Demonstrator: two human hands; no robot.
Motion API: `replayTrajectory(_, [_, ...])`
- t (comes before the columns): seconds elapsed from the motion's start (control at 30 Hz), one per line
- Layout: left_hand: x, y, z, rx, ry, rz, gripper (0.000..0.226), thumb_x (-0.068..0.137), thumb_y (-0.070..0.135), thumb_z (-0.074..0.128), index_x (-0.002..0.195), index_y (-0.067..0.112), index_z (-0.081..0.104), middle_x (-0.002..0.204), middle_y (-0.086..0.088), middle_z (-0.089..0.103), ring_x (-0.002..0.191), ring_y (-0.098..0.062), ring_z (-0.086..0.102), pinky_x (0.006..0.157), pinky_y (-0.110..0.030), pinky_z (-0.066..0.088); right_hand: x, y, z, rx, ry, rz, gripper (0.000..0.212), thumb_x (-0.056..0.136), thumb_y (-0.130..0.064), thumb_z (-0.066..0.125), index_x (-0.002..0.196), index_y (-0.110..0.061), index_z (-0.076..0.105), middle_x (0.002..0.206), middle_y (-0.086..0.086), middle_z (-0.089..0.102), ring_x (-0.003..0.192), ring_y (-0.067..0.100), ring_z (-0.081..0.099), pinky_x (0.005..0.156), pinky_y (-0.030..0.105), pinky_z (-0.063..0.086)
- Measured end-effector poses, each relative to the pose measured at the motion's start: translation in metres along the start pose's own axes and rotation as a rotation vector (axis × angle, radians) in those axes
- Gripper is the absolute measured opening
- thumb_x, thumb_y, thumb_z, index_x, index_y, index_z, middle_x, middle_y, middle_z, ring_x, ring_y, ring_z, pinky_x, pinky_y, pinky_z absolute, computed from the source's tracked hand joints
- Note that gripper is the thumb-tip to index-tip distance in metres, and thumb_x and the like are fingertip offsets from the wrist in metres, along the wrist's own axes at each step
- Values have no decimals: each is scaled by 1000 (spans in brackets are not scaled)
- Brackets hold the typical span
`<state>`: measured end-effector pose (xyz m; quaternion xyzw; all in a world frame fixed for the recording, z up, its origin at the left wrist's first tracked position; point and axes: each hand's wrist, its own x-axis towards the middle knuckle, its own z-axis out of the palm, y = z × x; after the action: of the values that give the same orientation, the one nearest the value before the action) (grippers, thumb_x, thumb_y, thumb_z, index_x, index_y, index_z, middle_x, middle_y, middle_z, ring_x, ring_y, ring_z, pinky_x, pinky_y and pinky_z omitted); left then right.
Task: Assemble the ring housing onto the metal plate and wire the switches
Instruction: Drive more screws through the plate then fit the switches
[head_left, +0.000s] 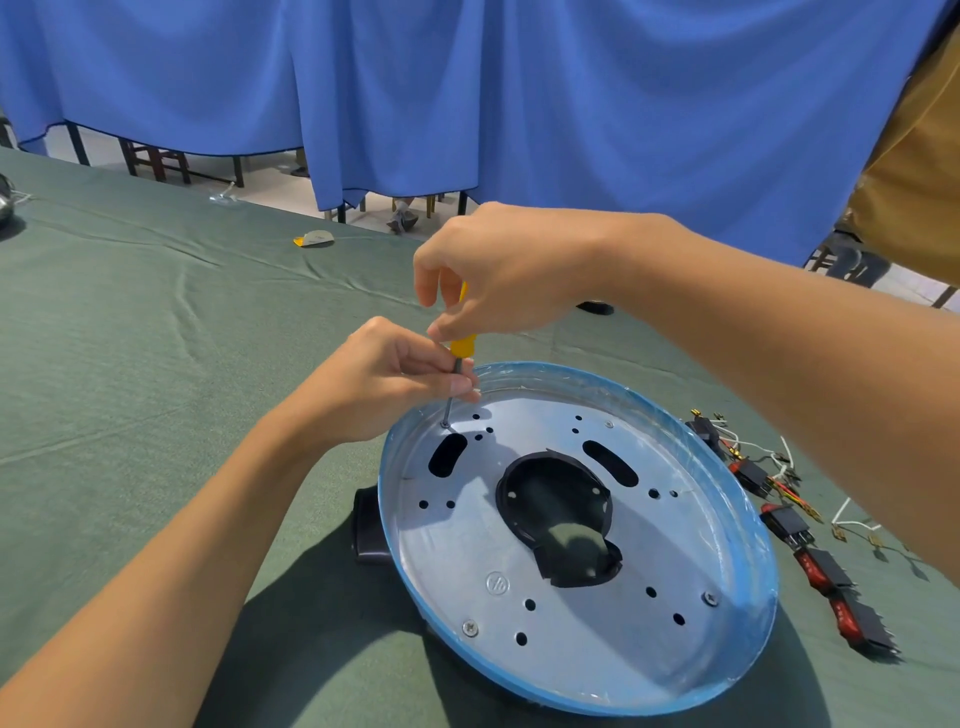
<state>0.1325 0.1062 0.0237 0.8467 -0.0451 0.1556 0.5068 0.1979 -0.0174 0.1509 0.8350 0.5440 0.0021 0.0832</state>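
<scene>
A round metal plate (582, 613) with a blue-filmed rim lies on the green cloth, several holes and slots in it. A black ring housing (550, 499) shows through its centre hole, and a black part (370, 530) sticks out under the left edge. My right hand (498, 270) grips the yellow handle of a screwdriver (461, 349) from above. My left hand (384, 379) pinches its steel shaft just above the plate. The tip sits on a screw (445, 424) at the plate's upper left. Three screws are seated elsewhere on the plate.
Several red-and-black rocker switches (831, 571) with white, red and yellow wires (779, 467) lie on the cloth right of the plate. A small white-and-yellow item (314, 239) rests far back. Blue curtain hangs behind the table; a person in tan stands at the right edge.
</scene>
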Motion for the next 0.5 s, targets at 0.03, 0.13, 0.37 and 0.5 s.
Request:
replayTrajectory(0.03, [0,0,-1,3,-20,-1,12,87,8,70,95,15,77,89,4,78,101,-6,70,98,-30,52,0,0,-1,7,-8,-3,26,87,-39,63,108,-24,63,101,-1,67,94,21,65,81,41,56])
replayTrajectory(0.13, [0,0,2,68,-11,-6,12,88,23,71,98,21,78,92,11,77,103,-3,68,107,-42,45,-1,0,-2,-6,-23,-11,21,87,-30,61,108,-25,62,100,-2,67,92,19,65,80,40,56])
replayTrajectory(0.37, [2,-1,6,62,108,-12,4,81,12,78,85,13,79,79,5,77,82,-4,72,83,-25,54,-2,2,-2,18,-24,-16,25,87,-26,58,111,-30,58,102,-5,65,95,19,63,81,38,54])
replayTrajectory(0.5, [1,1,3,70,-5,5,12,90,11,68,97,11,78,87,8,78,91,-2,71,87,-16,51,0,3,-4,47,-38,-7,23,87,-21,55,108,-30,59,93,0,71,81,17,69,73,35,57])
